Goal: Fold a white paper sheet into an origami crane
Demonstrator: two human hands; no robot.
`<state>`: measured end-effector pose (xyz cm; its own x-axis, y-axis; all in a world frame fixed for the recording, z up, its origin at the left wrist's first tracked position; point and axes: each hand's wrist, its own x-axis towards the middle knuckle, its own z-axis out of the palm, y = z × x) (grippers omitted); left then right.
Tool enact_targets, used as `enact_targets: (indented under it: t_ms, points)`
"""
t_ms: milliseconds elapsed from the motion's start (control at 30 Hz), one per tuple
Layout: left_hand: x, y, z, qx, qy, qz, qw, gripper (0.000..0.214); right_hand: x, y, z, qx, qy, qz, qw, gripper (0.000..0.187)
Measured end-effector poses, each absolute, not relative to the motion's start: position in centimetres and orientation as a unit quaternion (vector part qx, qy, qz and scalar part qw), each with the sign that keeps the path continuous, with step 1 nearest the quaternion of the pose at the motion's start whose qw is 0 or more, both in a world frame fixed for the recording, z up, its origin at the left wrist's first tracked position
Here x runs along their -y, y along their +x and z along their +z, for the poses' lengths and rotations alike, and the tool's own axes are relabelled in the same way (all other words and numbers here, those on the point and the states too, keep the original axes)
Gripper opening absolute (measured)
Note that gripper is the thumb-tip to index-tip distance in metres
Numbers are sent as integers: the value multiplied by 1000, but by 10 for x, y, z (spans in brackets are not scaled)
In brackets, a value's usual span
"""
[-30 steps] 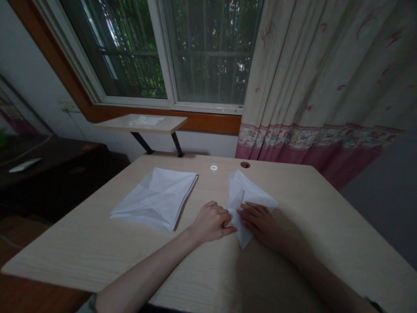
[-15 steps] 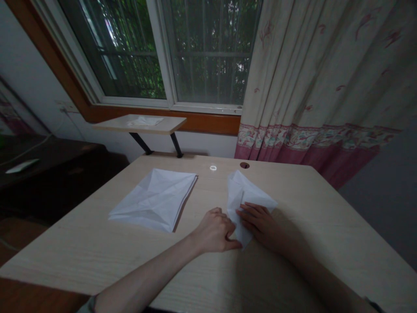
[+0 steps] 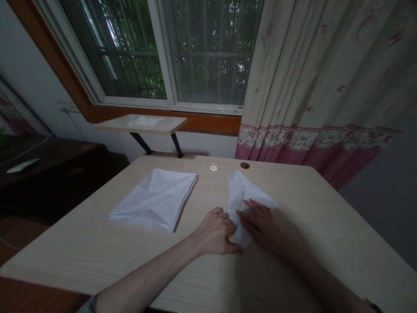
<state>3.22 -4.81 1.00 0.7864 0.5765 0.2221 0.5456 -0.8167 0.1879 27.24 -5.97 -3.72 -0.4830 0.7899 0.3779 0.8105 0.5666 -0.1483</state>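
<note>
A white folded paper (image 3: 239, 193) lies on the light wooden table (image 3: 293, 269), near its middle. My right hand (image 3: 262, 224) rests flat on the paper's right side, fingers stretched out and pressing it down. My left hand (image 3: 216, 232) is curled at the paper's lower left edge, thumb and fingers pinched against the fold. To the left lies a stack of creased white sheets (image 3: 154, 198), apart from both hands.
A small raised shelf (image 3: 140, 124) with a white sheet stands at the table's back left under the window. A round cable hole (image 3: 244, 165) is at the back edge. A patterned curtain (image 3: 319, 87) hangs at the right. Dark furniture (image 3: 48, 169) stands to the left.
My left hand has slid down along the paper's left edge toward its lower corner. My right hand has stayed on the paper, barely shifting.
</note>
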Motion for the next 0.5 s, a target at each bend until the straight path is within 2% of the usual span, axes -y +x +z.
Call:
enact_targets:
  t_ms: [500]
  points:
    - [46, 32, 9, -299, 942, 138, 62, 51, 60, 272, -35, 866, -471, -45, 163, 39]
